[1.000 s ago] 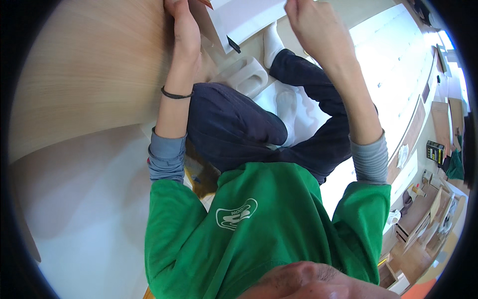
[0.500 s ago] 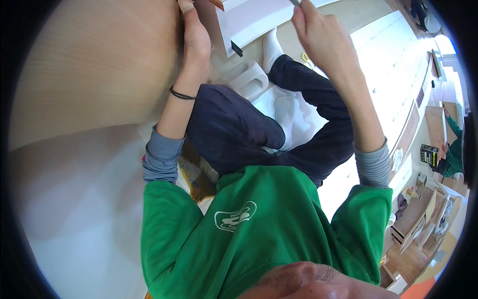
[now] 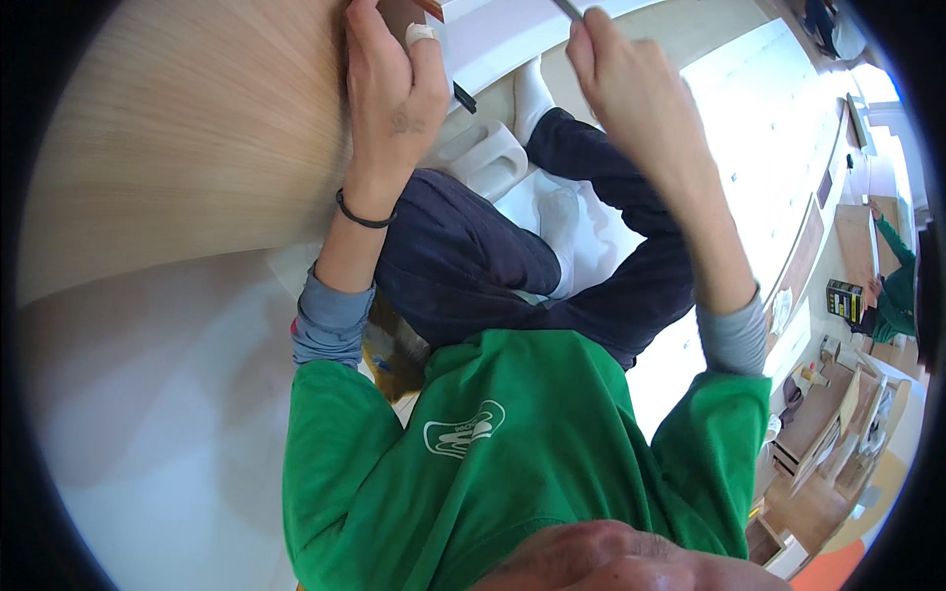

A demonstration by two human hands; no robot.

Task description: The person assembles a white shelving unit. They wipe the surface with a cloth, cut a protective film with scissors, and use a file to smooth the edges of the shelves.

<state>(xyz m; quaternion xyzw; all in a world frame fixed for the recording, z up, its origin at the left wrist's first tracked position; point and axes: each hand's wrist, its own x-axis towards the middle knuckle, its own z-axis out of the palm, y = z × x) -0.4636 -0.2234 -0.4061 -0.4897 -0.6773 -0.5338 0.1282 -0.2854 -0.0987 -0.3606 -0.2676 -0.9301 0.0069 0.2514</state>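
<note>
At the top of the view my left hand (image 3: 394, 89) leans against the edge of a large pale wooden panel (image 3: 197, 128). Its thumb, with a white wrap at the tip, stands apart from the fingers over a brown board face (image 3: 399, 16); some fingertips are hidden. My right hand (image 3: 636, 89) is closed round a slim grey tool (image 3: 567, 8), whose far end is cut off by the top of the picture. Between the hands stretches a white panel (image 3: 512, 34), with a small black piece (image 3: 463, 98) at its corner.
I sit with legs bent, a white plastic handled thing (image 3: 493, 163) between left knee and foot. A large white board (image 3: 749, 108) lies at right. Farther right are a person in a green sleeve (image 3: 895, 286), a black box (image 3: 844, 299) and wooden furniture parts (image 3: 838, 414).
My left hand has shifted down and turned, its back now showing and the thumb spread from the fingers. The right hand has moved slightly left and down, with the grey tool still in it.
</note>
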